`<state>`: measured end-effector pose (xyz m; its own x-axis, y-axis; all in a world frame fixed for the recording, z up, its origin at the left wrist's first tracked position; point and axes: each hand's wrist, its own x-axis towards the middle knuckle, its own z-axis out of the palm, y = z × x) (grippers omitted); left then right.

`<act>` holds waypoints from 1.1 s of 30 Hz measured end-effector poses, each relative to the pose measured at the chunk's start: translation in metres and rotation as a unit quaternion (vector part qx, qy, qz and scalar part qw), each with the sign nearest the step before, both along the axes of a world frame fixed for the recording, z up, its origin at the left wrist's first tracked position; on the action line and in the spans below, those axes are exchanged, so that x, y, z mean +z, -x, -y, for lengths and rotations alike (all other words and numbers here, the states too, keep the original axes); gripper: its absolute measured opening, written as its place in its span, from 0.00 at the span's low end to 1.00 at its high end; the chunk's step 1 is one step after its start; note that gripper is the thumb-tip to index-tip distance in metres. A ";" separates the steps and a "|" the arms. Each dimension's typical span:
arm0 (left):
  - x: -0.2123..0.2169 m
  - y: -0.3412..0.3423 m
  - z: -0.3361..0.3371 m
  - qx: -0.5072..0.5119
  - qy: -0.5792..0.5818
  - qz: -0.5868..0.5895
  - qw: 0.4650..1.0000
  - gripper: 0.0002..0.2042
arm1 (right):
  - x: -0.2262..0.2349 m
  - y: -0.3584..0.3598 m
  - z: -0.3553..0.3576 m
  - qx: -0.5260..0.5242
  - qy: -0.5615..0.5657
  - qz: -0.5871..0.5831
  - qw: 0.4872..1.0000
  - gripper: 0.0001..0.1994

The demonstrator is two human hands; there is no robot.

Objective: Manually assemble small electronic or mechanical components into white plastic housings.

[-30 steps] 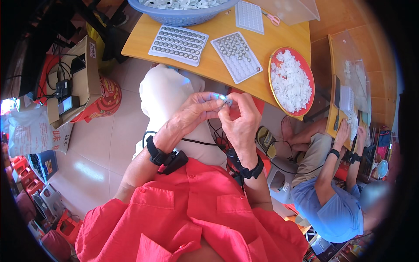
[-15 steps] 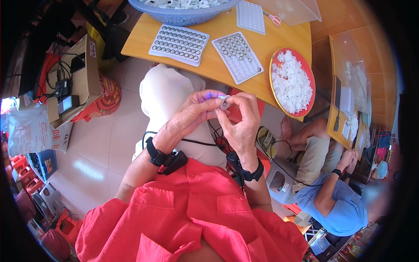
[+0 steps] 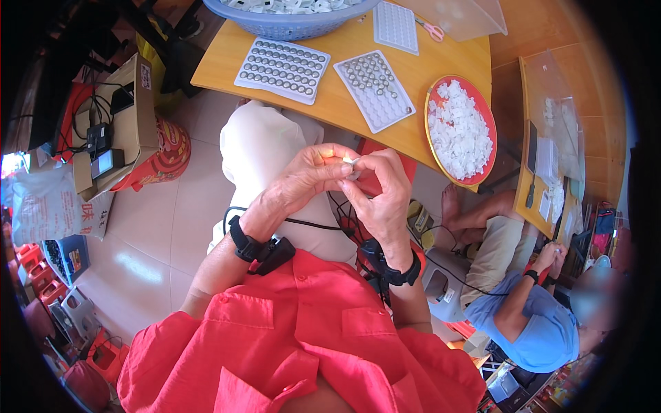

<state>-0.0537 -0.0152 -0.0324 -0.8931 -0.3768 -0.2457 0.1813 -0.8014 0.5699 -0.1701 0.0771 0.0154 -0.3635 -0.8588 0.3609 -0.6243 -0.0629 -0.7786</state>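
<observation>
My left hand [image 3: 303,180] and my right hand [image 3: 382,193] meet above my lap, fingertips pinched together on a small white piece [image 3: 350,165]. Both wrists carry black bands with cables. Ahead on the orange table [image 3: 344,113] lie a white tray filled with round silver cells [image 3: 284,69] and a second white tray [image 3: 375,89] holding several cells at its far end. A red plate heaped with small white pieces [image 3: 460,131] sits at the table's right corner.
A blue basket of white pieces [image 3: 289,15] stands at the table's far edge, with a small white grid tray [image 3: 395,26] and scissors [image 3: 432,30] beside it. Another person in a blue shirt [image 3: 533,323] sits at right. Cardboard box with electronics [image 3: 110,134] stands left.
My hands stay together over my lap, fingers shifting slightly around the small piece. The person at right has lowered a hand from the side table toward their lap.
</observation>
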 end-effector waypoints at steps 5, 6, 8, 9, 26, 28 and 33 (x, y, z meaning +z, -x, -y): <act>-0.002 -0.002 0.001 -0.008 -0.009 0.020 1.000 0.12 | 0.004 0.004 0.003 0.016 0.007 -0.043 0.999 0.14; -0.003 -0.002 0.001 -0.010 -0.012 0.023 1.000 0.12 | 0.004 0.004 0.003 0.020 0.005 -0.056 0.998 0.14; -0.003 -0.002 0.002 -0.013 -0.013 0.026 0.999 0.12 | 0.003 0.007 0.005 0.035 0.012 -0.067 0.997 0.13; -0.002 -0.001 0.002 -0.017 -0.015 0.017 1.000 0.12 | 0.003 0.009 0.005 0.048 0.017 -0.080 0.995 0.13; 0.002 -0.003 0.002 -0.017 -0.017 -0.014 1.000 0.21 | 0.020 0.073 -0.021 -0.216 -0.008 -0.060 0.974 0.09; 0.002 -0.002 0.003 -0.017 -0.020 -0.019 0.999 0.21 | 0.017 0.104 -0.029 -0.270 -0.025 -0.084 0.959 0.09; 0.001 -0.004 0.003 -0.020 -0.017 -0.030 0.999 0.22 | 0.006 0.133 -0.026 -0.296 -0.118 -0.153 0.936 0.11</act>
